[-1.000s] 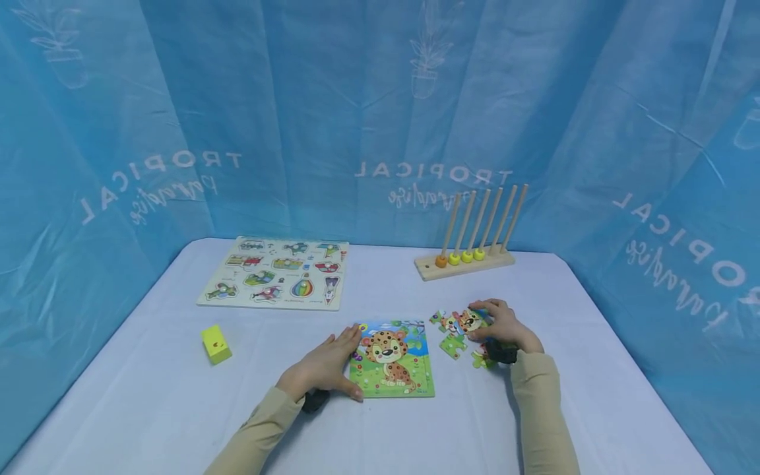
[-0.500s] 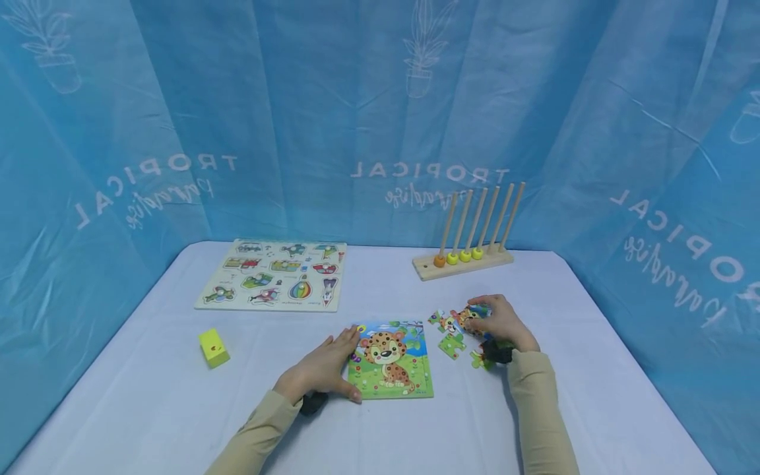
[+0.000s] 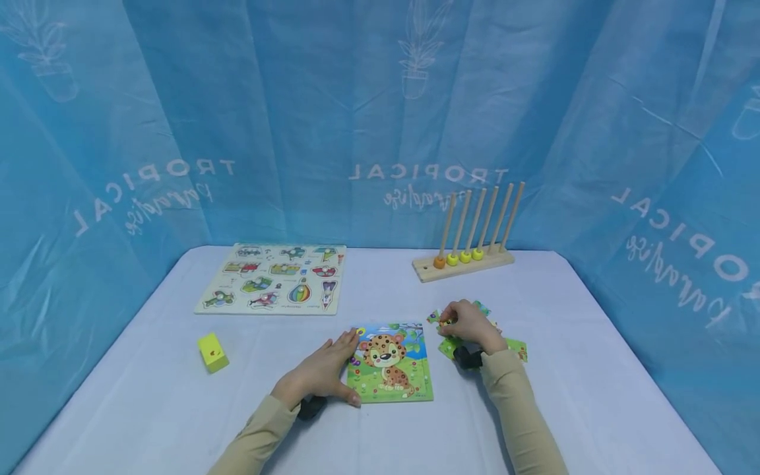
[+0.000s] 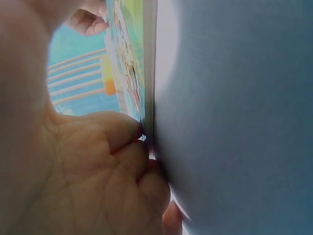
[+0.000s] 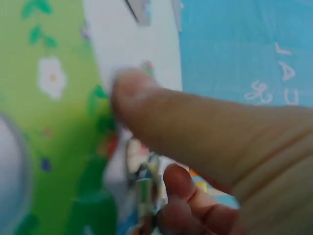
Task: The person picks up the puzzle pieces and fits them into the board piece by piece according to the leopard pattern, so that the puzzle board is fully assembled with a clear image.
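A square leopard picture board (image 3: 392,363) lies near the middle of the table. My left hand (image 3: 320,366) rests along its left edge, thumb apart from the fingers; in the left wrist view the fingers (image 4: 132,159) touch the board's side. To the board's right, my right hand (image 3: 472,323) is low over loose jigsaw pieces (image 3: 516,348) with leopard and grass pictures, its fingers bent. In the right wrist view the thumb (image 5: 134,95) is blurred and patterned pieces (image 5: 139,161) show near the fingertips. Whether a piece is pinched is unclear; the hand hides several pieces.
A vehicle peg puzzle (image 3: 273,278) lies at the back left. In front of it stands a yellow block (image 3: 212,353). A wooden peg rack (image 3: 466,264) with orange and yellow beads is at the back right. Blue curtains (image 3: 380,119) surround the white table (image 3: 380,439).
My right hand has moved left over the pieces, uncovering a green piece on the right. My left hand stays at the board's edge. The head view has shifted slightly.
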The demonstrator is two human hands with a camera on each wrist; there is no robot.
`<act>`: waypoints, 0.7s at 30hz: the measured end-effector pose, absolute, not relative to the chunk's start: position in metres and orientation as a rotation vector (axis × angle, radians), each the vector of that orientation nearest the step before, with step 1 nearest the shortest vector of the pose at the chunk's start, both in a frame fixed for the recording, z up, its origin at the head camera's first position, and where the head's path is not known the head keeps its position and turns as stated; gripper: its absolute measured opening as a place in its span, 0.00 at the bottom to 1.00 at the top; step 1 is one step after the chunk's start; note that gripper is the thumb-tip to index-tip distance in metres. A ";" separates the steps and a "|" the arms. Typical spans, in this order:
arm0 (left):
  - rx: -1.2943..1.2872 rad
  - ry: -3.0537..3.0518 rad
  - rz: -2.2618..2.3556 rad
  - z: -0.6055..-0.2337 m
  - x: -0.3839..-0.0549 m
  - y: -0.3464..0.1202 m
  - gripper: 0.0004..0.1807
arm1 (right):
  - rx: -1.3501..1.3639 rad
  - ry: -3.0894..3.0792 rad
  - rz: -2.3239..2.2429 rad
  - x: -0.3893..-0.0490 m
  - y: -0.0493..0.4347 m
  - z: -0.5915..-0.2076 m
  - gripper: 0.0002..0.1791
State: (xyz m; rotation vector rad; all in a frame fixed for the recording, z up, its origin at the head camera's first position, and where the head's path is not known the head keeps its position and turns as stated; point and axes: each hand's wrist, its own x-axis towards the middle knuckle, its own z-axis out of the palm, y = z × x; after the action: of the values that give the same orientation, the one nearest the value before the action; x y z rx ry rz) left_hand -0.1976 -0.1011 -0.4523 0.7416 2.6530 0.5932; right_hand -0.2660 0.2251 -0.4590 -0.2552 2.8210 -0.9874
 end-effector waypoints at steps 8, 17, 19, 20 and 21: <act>0.752 2.651 0.602 -0.455 -0.198 -0.102 0.68 | -0.231 2.836 -1.085 -0.264 0.219 -0.460 0.15; 0.760 2.643 0.608 -0.453 -0.197 -0.102 0.67 | -0.182 2.649 -1.241 -0.264 0.219 -0.461 0.08; 0.758 2.648 0.603 -0.453 -0.197 -0.102 0.67 | -0.235 2.610 -1.208 -0.265 0.219 -0.459 0.04; 0.757 2.651 0.598 -0.453 -0.197 -0.102 0.67 | -0.271 2.588 -1.205 -0.266 0.218 -0.458 0.03; 0.755 2.654 0.599 -0.453 -0.197 -0.102 0.67 | -0.289 2.574 -1.209 -0.266 0.217 -0.457 0.03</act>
State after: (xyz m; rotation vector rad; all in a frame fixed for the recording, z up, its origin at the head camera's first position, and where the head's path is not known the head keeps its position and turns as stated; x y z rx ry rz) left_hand -0.1969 -0.1018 -0.4531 0.7551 2.6540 0.5990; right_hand -0.2665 0.2173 -0.4573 -0.2891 2.5736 -1.2090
